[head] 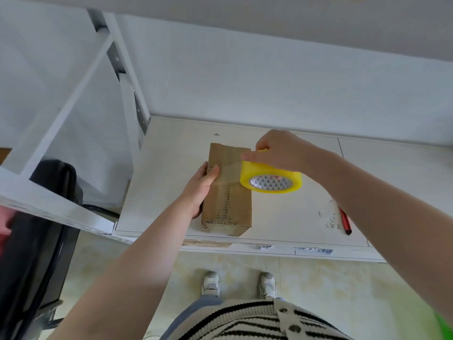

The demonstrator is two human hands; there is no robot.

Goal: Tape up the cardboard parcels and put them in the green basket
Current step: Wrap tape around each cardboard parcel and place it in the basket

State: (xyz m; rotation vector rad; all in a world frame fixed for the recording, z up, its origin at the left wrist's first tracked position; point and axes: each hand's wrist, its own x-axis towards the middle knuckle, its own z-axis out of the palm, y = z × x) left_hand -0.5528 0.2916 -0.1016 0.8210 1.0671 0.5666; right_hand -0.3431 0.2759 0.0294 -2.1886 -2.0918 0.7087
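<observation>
While a white worktop (pixel 282 217) with scuffed, peeling patches runs along a plain pale wall (pixel 269 77), a person standing at its near edge works on a cardboard parcel (pixel 229 200) lying lengthwise on the surface. Pale tiled floor (pixel 331 285) shows below the edge, with two light trainers (pixel 210 283) planted side by side.

The left hand (pixel 199 190) presses flat against the parcel's left side, thumb laid over the top face, steadying it. The right hand (pixel 279 150) grips a yellow roll of clear tape (pixel 270 177) with fingers curled over its upper rim; the roll sits at the parcel's right edge, and a glossy band of tape runs from it across the top towards the left thumb. A torn, corrugated seam runs down the parcel's top, nearer the person than the taped band.

Right of the grip, partly hidden under the right forearm, a red and black pen-like tool (pixel 345 222) lies on the worktop. Left of the holding hand, a white metal shelf frame (pixel 73 114) rises at an angle, with a black chair or bag (pixel 36 241) beneath it. A sliver of bright green (pixel 445 325) shows at the lower right corner of the view; what it belongs to cannot be told.
</observation>
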